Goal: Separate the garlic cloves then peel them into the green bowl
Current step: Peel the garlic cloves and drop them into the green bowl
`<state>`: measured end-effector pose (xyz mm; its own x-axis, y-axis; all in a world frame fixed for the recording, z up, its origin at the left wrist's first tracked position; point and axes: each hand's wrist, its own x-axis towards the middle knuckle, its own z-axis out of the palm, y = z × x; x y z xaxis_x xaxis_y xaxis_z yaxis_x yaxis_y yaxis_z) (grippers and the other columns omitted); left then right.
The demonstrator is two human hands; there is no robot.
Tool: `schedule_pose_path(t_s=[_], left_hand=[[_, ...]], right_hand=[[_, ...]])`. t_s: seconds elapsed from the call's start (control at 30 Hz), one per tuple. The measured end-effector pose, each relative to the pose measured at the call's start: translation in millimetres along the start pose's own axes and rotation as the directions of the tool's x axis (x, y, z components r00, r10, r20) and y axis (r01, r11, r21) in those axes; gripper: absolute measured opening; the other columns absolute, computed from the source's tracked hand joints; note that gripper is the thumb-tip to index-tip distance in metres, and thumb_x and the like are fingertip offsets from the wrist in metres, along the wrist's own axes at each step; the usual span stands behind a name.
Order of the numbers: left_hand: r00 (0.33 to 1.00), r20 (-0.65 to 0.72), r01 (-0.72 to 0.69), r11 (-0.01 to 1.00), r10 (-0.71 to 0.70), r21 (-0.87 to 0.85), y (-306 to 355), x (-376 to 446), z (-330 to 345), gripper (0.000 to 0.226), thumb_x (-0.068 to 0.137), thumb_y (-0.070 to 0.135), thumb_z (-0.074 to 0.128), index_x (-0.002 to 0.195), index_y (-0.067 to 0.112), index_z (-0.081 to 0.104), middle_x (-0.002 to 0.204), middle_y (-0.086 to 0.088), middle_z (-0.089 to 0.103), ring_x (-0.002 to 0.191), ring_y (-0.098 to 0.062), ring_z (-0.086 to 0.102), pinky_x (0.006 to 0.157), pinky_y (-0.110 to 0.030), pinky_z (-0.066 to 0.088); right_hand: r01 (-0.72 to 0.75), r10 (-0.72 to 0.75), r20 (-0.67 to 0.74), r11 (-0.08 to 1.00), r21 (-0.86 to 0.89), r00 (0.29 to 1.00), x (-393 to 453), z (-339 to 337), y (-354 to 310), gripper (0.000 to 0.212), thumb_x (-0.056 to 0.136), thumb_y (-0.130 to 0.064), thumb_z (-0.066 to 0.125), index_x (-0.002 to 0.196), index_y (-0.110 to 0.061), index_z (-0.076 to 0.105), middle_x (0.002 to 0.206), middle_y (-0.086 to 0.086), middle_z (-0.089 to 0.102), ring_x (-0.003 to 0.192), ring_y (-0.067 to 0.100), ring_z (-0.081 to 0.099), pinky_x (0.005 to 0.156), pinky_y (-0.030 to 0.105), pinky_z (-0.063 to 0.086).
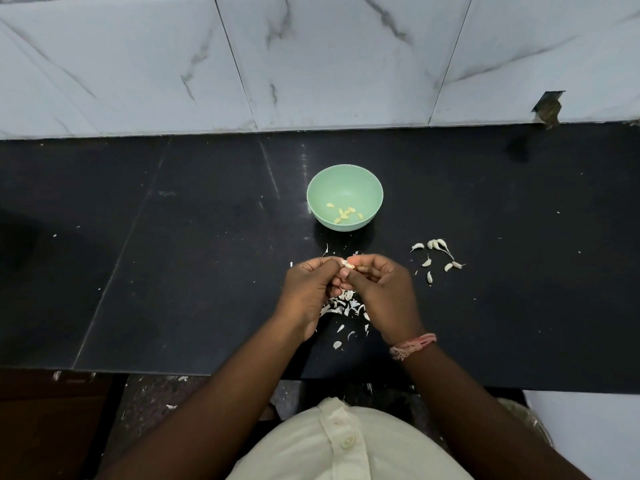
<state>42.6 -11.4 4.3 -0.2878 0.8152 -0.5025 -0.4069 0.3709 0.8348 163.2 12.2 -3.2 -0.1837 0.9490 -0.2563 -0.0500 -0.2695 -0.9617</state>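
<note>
A green bowl (345,178) stands on the black counter, with several peeled yellowish cloves (344,213) lying in its bottom. Just in front of it my left hand (308,289) and my right hand (381,289) meet, and both pinch one small garlic clove (347,264) between their fingertips. Its white skin shows at the pinch. Several unpeeled white cloves (437,256) lie loose on the counter to the right of my hands. A heap of white peel scraps (344,306) lies under and between my wrists.
The black counter (173,254) runs the width of the view, backed by a white marbled tile wall (311,64). Its front edge is at my waist. Peel bits (337,345) are scattered near that edge. A pink thread band (412,345) circles my right wrist.
</note>
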Motion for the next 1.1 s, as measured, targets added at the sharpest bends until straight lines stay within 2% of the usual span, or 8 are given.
schedule_pose_path(t_s=[0.1,0.2,0.37,0.57,0.7,0.83,1.0,1.1], left_hand=[[0.997,0.032,0.066,0.997,-0.065,-0.039,1,1,-4,0.018,0.092,-0.002,0.058,0.078,0.002,0.069,0.064,-0.004,0.058,0.056,-0.008,0.051,0.051,-0.016,0.046],[0.993,-0.021,0.112,0.99,-0.114,-0.082,-2,5,-11,0.013,0.094,0.004,0.061,0.083,0.003,0.067,0.068,-0.004,0.06,0.056,-0.007,0.054,0.052,-0.017,0.05],[0.988,-0.064,0.135,0.989,-0.138,-0.059,-4,0,-9,0.023,0.096,0.021,0.069,0.095,-0.002,0.072,0.075,-0.01,0.071,0.064,-0.014,0.067,0.057,-0.02,0.056],[0.99,-0.06,0.109,0.972,-0.124,-0.209,-8,-17,13,0.009,0.095,0.008,0.066,0.095,0.006,0.074,0.08,-0.009,0.075,0.065,-0.012,0.07,0.062,-0.022,0.06],[0.977,-0.051,0.187,0.952,-0.205,-0.243,-12,-24,23,0.006,0.093,0.006,0.068,0.094,0.007,0.073,0.073,-0.005,0.073,0.06,-0.01,0.067,0.06,-0.02,0.059],[0.972,-0.043,0.211,0.944,-0.23,-0.255,-13,-26,20,0.013,0.097,0.0,0.06,0.09,0.003,0.07,0.07,-0.006,0.07,0.057,-0.009,0.066,0.057,-0.019,0.058],[0.984,-0.056,0.156,0.971,-0.168,-0.182,-12,-30,12,0.013,0.094,-0.006,0.061,0.086,-0.001,0.07,0.074,-0.011,0.071,0.061,-0.012,0.068,0.059,-0.019,0.059],[0.984,-0.039,0.163,0.964,-0.175,-0.211,-12,-31,9,0.01,0.093,-0.007,0.061,0.089,-0.003,0.069,0.076,-0.013,0.071,0.063,-0.014,0.069,0.059,-0.02,0.059]], right_hand=[[-0.038,0.04,-0.023,0.997,0.073,0.999,1,-1,2,0.013,0.091,0.007,0.069,0.099,-0.002,0.072,0.091,0.02,0.076,0.078,0.026,0.074,0.075,0.03,0.064],[-0.07,0.077,-0.038,0.986,0.152,0.996,1,1,5,0.015,0.091,0.01,0.067,0.099,-0.001,0.072,0.092,0.023,0.076,0.075,0.024,0.073,0.072,0.027,0.063],[-0.04,0.042,-0.023,0.995,0.094,0.999,-2,-1,4,0.016,0.088,0.007,0.072,0.101,0.0,0.072,0.091,0.018,0.077,0.077,0.024,0.074,0.071,0.027,0.062],[0.058,-0.054,0.042,0.995,-0.086,0.998,3,-22,-2,0.016,0.086,0.006,0.073,0.093,-0.008,0.075,0.084,0.007,0.078,0.076,0.016,0.073,0.072,0.025,0.06],[0.052,-0.036,0.095,0.984,-0.171,0.995,1,-33,-1,0.013,0.087,0.004,0.073,0.094,-0.006,0.076,0.082,0.01,0.077,0.072,0.017,0.072,0.07,0.029,0.06],[0.022,0.013,0.191,0.983,-0.181,0.981,-1,-40,-10,0.013,0.092,0.003,0.068,0.094,-0.005,0.078,0.08,0.014,0.077,0.067,0.019,0.071,0.066,0.027,0.061],[-0.049,0.079,0.133,0.975,-0.218,0.988,-3,-33,-5,0.011,0.094,-0.001,0.067,0.09,-0.004,0.077,0.074,0.021,0.073,0.057,0.02,0.062,0.062,0.034,0.055],[-0.079,0.1,0.097,0.976,-0.202,0.99,-7,-30,-2,0.013,0.096,0.0,0.064,0.09,-0.003,0.076,0.067,0.016,0.068,0.054,0.017,0.059,0.056,0.028,0.053]])
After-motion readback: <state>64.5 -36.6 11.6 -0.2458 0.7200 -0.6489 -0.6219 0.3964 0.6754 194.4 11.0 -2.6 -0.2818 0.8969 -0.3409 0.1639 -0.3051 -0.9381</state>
